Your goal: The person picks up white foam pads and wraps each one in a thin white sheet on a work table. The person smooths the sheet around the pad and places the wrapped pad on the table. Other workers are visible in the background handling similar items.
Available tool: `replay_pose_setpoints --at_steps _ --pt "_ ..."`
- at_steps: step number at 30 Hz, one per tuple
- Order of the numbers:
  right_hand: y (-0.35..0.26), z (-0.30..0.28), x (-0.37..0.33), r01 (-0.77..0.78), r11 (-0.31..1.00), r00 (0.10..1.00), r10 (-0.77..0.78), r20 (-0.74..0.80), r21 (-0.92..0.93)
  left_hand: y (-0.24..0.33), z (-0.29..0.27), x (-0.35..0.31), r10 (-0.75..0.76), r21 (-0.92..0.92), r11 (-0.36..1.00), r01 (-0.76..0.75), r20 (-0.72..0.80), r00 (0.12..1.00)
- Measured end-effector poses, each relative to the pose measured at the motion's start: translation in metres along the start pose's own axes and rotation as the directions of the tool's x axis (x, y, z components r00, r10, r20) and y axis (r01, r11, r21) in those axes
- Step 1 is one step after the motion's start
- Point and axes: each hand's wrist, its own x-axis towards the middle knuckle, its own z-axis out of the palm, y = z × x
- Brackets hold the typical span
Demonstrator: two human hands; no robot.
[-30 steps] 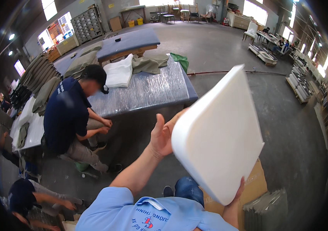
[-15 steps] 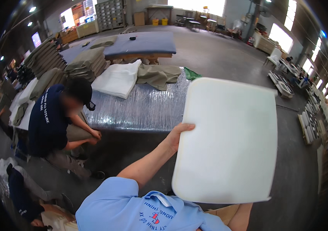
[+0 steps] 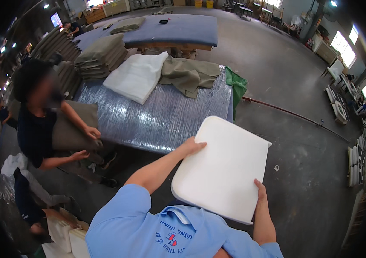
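Observation:
I hold a white, flat seat cushion [image 3: 223, 170] in front of my chest. Two of its corners are rounded, while its right side runs straight between small jutting corners. My left hand [image 3: 192, 146] grips the upper left edge, thumb on the top face and fingers hidden beneath. At the lower right edge my right hand [image 3: 260, 191] is closed in the same way, its fingers mostly out of sight. Just beyond the cushion stands a table wrapped in clear plastic film [image 3: 148, 122].
On the wrapped table lie folded white cloth [image 3: 137, 77], olive fabric [image 3: 189, 75] and an olive cushion stack [image 3: 101, 58]. Green cloth [image 3: 236, 86] hangs off its right end. A co-worker [image 3: 36, 124] with an olive cushion stands at left; another person [image 3: 30, 198] bends lower left.
The cushion has come down and tilted, nearer my body, and my right hand now shows on its edge. My view has shifted; the co-worker at left is more upright, hands apart.

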Motion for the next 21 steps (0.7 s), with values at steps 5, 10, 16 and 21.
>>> replay_pose_setpoints --at_steps 5,10,16,21 --pt "-0.018 0.089 0.095 0.068 0.997 0.992 -0.072 0.106 0.047 0.086 -0.093 0.095 0.194 0.349 0.929 -0.123 -0.174 0.965" --pt "0.031 0.158 0.142 -0.168 0.986 0.972 0.168 0.162 -0.013 0.125 -0.164 0.133 0.35 0.466 0.874 -0.135 -0.411 0.842" --pt "-0.019 0.111 0.174 -0.203 0.942 0.94 0.11 -0.323 -0.268 0.004 -0.174 0.1 0.128 0.126 0.991 -0.051 -0.739 0.662" --pt "-0.098 0.104 0.228 -0.057 0.804 0.923 -0.183 -0.338 -0.592 -0.088 -0.101 0.027 -0.333 -0.205 0.936 0.288 -0.786 0.521"
